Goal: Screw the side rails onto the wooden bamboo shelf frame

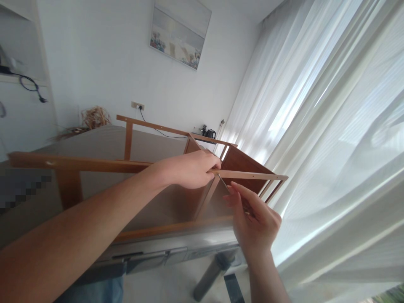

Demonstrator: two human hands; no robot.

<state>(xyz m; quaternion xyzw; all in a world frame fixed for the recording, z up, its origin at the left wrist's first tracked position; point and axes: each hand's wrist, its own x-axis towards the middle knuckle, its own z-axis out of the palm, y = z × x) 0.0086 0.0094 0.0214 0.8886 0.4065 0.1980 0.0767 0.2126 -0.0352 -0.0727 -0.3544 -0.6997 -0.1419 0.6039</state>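
A brown wooden shelf frame (252,174) lies on its side, with long rails, crosspieces and flat boards. My left hand (194,168) is closed around the near upper rail, close to where a board meets it; some of its fingers are hidden behind the wood. Just to the right, my right hand (254,214) pinches a thin metal hex key (223,182). The key's tip meets the rail at the joint beside my left fingertips, and its other end is mostly hidden in my hand. Several small holes show along the rail.
Beneath the frame is a grey-covered surface (91,141) with a metal edge. White curtains (315,126) hang close on the right. Dried plant material (94,117) lies at the back left. A black cable (158,131) runs from a wall socket (137,105) behind the frame.
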